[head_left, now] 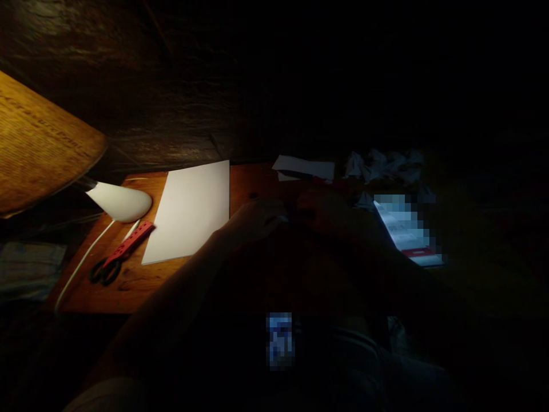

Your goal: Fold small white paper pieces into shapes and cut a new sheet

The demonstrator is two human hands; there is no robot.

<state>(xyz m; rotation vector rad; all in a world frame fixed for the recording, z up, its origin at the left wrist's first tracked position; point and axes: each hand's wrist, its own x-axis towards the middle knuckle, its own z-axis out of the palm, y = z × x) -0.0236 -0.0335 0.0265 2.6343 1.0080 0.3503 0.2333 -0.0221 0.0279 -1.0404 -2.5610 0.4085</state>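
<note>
My left hand (266, 213) is over the middle of the wooden table, fingers bent and closed on a small piece of white paper (282, 218), of which only a bit shows. Close by on the right, my right hand (315, 207) has its fingers curled in toward the left one. Deep shadow hides its fingertips and anything in them. Beyond the hands lie white paper strips (306, 166) with a dark, thin tool partly across them. Several small folded white paper pieces (377, 164) are grouped at the back right, and one folded piece (364, 200) lies nearer.
Left of my hands lies a large white sheet (193, 212). Beside it are scissors (107, 270), a red punched strip (131, 243) and a lamp (122, 201) with a cord. A lit phone or tablet screen (403, 229) glows at right. The wooden table's (141, 297) front edge is near me.
</note>
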